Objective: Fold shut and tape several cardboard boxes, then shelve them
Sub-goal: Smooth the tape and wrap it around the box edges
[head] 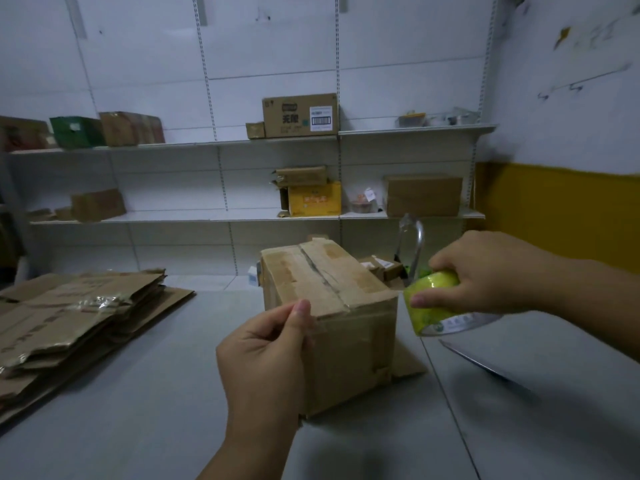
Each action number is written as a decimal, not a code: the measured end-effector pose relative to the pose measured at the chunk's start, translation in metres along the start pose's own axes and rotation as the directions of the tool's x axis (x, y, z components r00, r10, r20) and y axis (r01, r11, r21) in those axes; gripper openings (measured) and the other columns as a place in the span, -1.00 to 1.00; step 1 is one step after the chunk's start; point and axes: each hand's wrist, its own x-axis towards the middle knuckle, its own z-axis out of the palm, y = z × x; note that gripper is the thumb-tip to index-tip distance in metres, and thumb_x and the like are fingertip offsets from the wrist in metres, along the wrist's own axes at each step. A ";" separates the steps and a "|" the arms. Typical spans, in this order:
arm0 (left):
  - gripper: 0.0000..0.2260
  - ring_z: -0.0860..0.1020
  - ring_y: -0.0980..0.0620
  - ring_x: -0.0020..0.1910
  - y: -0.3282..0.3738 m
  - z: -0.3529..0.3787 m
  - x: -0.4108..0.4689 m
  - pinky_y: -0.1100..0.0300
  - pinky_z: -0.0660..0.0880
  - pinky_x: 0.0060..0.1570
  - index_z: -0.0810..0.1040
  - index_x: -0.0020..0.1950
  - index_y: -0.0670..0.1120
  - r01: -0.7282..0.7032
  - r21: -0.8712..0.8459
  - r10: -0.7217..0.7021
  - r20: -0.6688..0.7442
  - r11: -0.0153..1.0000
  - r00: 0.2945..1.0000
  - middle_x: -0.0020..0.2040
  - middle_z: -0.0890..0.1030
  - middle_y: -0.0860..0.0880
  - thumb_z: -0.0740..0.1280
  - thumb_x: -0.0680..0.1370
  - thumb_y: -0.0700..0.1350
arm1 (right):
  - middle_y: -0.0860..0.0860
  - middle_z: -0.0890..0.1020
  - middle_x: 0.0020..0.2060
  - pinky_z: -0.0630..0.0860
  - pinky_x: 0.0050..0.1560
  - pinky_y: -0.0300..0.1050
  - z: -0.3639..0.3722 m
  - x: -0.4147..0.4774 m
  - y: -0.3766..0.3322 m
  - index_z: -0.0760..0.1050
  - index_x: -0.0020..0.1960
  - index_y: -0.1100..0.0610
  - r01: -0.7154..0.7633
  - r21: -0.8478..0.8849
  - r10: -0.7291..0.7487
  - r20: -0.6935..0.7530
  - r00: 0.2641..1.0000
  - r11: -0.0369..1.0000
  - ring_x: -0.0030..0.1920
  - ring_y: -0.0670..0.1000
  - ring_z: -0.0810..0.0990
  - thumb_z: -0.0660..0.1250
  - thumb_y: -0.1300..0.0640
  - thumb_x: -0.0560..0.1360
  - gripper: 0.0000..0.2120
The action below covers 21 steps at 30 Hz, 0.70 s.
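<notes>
A brown cardboard box (343,306) stands on the grey table (145,393) with its top flaps folded shut along a middle seam. My left hand (266,348) is at the box's near top corner, thumb and fingers pinched together on the flap edge or a tape end; which one I cannot tell. My right hand (485,278) grips a yellow-green tape roll (431,303) just right of the box, level with its top. A clear strip of tape (414,240) loops up behind the roll.
A stack of flattened cardboard boxes (69,323) lies on the table's left. White wall shelves (242,216) behind carry several boxes, among them a labelled one (299,116) and a yellow one (313,200). A grey flat panel (554,348) lies at the right.
</notes>
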 end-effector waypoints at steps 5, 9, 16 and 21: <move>-0.97 0.60 -0.05 -0.17 -0.008 0.005 0.002 -0.01 0.60 -0.10 0.65 -0.21 0.06 0.065 -0.009 -0.066 -0.151 0.998 0.986 -0.23 0.68 -0.03 0.43 0.39 -0.08 | -0.12 0.51 -0.36 0.38 -0.34 -0.29 -0.003 0.036 0.001 0.52 -0.09 -0.01 0.115 -0.239 -0.124 -0.023 0.992 0.964 -0.37 -0.15 0.45 -0.19 -0.53 0.22 -0.22; -0.90 0.54 0.07 -0.35 -0.022 0.002 0.003 0.09 0.57 -0.20 0.64 -0.26 0.08 0.094 -0.038 -0.100 -0.232 0.995 0.968 -0.31 0.67 -0.05 0.45 0.38 -0.13 | -0.11 0.51 -0.37 0.37 -0.36 -0.26 0.009 0.054 -0.002 0.52 -0.10 0.00 0.207 -0.314 -0.209 0.027 0.978 0.926 -0.38 -0.14 0.44 -0.20 -0.55 0.27 -0.22; -0.95 0.52 0.16 -0.45 -0.036 -0.002 0.006 0.32 0.51 -0.46 0.68 -0.19 -0.09 0.170 -0.108 -0.189 -0.212 0.980 0.959 -0.40 0.63 -0.07 0.44 0.38 -0.19 | -0.14 0.42 -0.35 0.41 -0.30 -0.22 0.027 0.063 -0.008 0.47 0.08 -0.02 0.188 -0.273 -0.178 0.065 0.982 0.943 -0.38 -0.15 0.38 -0.18 -0.52 0.32 -0.24; -0.93 0.47 0.11 -0.46 -0.037 -0.004 0.010 0.24 0.43 -0.44 0.69 -0.18 -0.09 0.218 -0.215 -0.258 -0.183 0.952 0.949 -0.40 0.64 -0.06 0.44 0.37 -0.16 | -0.16 0.40 0.28 0.40 0.06 -0.29 0.027 0.058 -0.014 0.03 0.48 -0.13 0.102 -0.030 -0.100 0.054 0.994 0.994 0.12 -0.19 0.40 0.03 -0.45 0.39 -0.25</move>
